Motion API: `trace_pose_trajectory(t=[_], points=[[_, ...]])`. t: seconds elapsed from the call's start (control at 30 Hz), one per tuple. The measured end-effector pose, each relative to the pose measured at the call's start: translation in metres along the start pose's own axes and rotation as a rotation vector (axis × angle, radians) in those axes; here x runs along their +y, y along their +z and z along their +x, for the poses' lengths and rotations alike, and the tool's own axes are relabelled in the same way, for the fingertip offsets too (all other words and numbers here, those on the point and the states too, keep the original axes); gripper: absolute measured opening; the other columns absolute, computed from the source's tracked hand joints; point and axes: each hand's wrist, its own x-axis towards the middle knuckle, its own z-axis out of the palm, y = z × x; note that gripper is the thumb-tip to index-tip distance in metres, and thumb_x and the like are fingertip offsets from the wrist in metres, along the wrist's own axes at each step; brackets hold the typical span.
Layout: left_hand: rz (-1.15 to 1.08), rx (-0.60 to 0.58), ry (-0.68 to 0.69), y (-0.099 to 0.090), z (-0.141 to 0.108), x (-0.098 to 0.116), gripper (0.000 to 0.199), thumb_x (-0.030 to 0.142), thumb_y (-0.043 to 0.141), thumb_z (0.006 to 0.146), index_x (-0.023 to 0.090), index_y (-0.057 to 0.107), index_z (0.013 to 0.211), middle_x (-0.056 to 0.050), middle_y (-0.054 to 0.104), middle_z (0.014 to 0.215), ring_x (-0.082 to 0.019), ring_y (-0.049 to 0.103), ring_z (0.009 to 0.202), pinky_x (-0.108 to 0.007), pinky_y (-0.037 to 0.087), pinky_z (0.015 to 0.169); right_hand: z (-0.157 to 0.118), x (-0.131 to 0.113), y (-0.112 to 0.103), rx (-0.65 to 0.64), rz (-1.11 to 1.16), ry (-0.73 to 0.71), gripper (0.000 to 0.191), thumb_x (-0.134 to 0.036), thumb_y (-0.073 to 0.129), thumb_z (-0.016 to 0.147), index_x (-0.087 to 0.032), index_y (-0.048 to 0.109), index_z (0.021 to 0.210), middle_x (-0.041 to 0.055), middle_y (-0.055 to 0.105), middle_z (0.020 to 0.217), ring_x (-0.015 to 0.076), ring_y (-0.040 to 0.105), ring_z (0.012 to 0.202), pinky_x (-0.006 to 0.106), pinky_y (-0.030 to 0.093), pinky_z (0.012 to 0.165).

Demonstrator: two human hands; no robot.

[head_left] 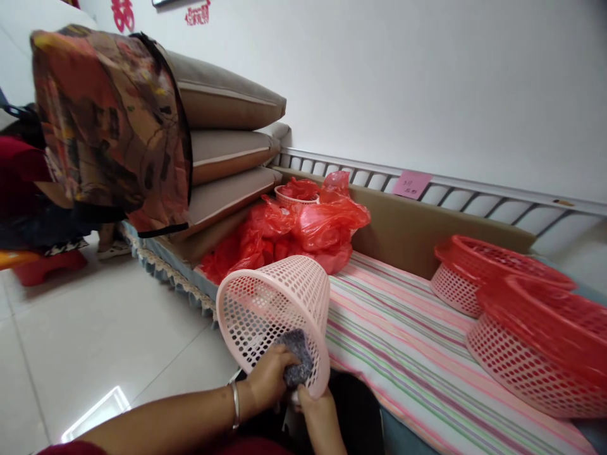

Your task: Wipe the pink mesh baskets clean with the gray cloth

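A pale pink perforated plastic basket lies tilted on its side in front of me, its wide mouth facing me. My left hand, with a silver bangle at the wrist, is closed on a bunched grey speckled cloth at the lower inside of the mouth. My right hand is closed on the basket's lower rim; its fingertips are partly hidden. The cloth lies against the inner wall near the rim.
Red plastic bags are heaped behind the basket on a striped sheet. Two pink baskets lined with red bags stand at the right. Stacked cushions rise at the left. Another person is at the far left.
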Motion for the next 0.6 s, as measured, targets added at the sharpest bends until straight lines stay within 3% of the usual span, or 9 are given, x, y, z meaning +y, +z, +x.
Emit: trace_pose_trajectory(t=[0.1, 0.2, 0.4, 0.5, 0.6], points=[[-0.035, -0.004, 0.028, -0.003, -0.015, 0.0, 0.034, 0.013, 0.057, 0.079, 0.028, 0.061, 0.11, -0.001, 0.064, 0.106, -0.015, 0.058, 0.097, -0.023, 0.046, 0.085, 0.001, 0.005, 0.002, 0.042, 0.026, -0.053, 0.053, -0.032, 0.054, 0.06, -0.007, 0.06, 0.106, 0.0087, 0.07, 0.078, 0.0231, 0.066, 0.065, 0.027, 0.053, 0.054], [0.186, -0.098, 0.088, -0.016, -0.025, -0.018, 0.025, 0.022, 0.053, 0.086, 0.03, 0.062, 0.108, -0.003, 0.065, 0.098, -0.021, 0.057, 0.093, -0.031, 0.046, 0.08, -0.002, 0.009, 0.001, 0.076, 0.013, -0.105, 0.056, -0.032, 0.054, 0.063, -0.008, 0.058, 0.113, 0.0087, 0.07, 0.077, 0.0234, 0.066, 0.065, 0.027, 0.053, 0.053], [0.352, -0.089, 0.068, -0.041, -0.004, -0.051, 0.022, 0.015, 0.045, 0.087, 0.017, 0.065, 0.095, -0.012, 0.062, 0.097, -0.029, 0.051, 0.097, -0.044, 0.039, 0.085, -0.015, -0.011, -0.01, 0.14, -0.241, -0.268, 0.072, -0.028, 0.046, 0.07, -0.01, 0.034, 0.139, 0.0057, 0.071, 0.087, 0.0188, 0.068, 0.072, 0.022, 0.053, 0.061], [0.332, -0.071, 0.039, -0.034, 0.007, -0.048, 0.023, 0.013, 0.044, 0.087, 0.016, 0.065, 0.096, -0.012, 0.062, 0.098, -0.029, 0.05, 0.097, -0.045, 0.039, 0.084, -0.018, -0.019, -0.018, 0.168, -0.326, -0.305, 0.072, -0.03, 0.047, 0.072, -0.013, 0.032, 0.14, 0.0068, 0.07, 0.096, 0.0195, 0.068, 0.077, 0.022, 0.052, 0.066], [0.256, -0.057, -0.002, -0.021, 0.011, -0.039, 0.022, 0.014, 0.047, 0.085, 0.018, 0.067, 0.094, -0.01, 0.063, 0.094, -0.028, 0.052, 0.095, -0.043, 0.041, 0.082, -0.012, -0.008, -0.016, 0.169, -0.286, -0.256, 0.07, -0.036, 0.054, 0.068, -0.013, 0.043, 0.133, 0.0085, 0.07, 0.095, 0.0227, 0.068, 0.076, 0.025, 0.054, 0.063]])
